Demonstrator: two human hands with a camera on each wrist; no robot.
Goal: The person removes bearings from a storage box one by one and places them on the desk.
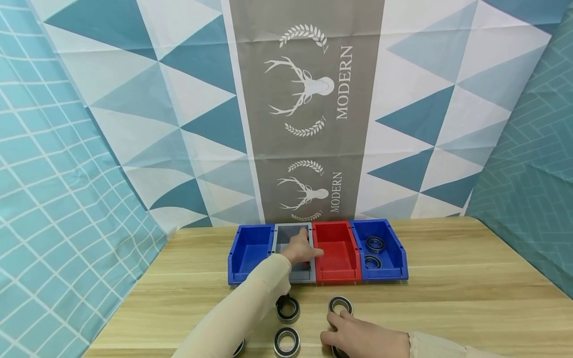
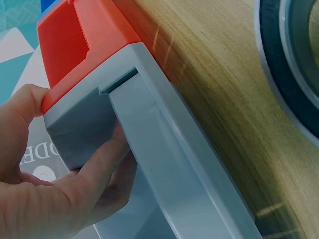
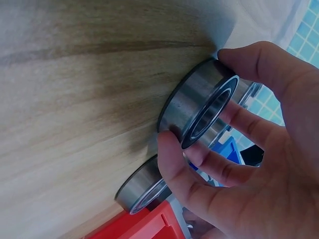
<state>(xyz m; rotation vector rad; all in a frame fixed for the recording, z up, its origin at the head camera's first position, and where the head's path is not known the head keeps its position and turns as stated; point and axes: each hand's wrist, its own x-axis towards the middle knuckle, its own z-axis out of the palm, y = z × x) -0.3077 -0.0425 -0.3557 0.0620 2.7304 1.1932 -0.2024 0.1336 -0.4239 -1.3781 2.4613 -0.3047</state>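
Observation:
My left hand [image 1: 301, 247] reaches into the grey bin [image 1: 279, 233], with the thumb spread apart toward the red bin [image 1: 335, 248]. In the left wrist view the thumb lies by the wall between the two bins. The fingers dip into the grey bin, their tips partly hidden by its wall, and no held thing shows. My right hand [image 1: 369, 337] grips a ball bearing [image 3: 199, 102] on the table between thumb and fingers. Just beyond that hand lies another bearing [image 1: 340, 300], seen beside the gripped one in the right wrist view.
Two bearings [image 1: 375, 243] sit in the right blue bin [image 1: 396, 271]. A second blue bin [image 1: 241, 276] stands at the row's left end. Nearer me on the wooden table [image 1: 470, 278] lie a bearing [image 1: 288, 319], another bearing [image 1: 286, 352] and one partly covered by my left sleeve [image 1: 250, 298].

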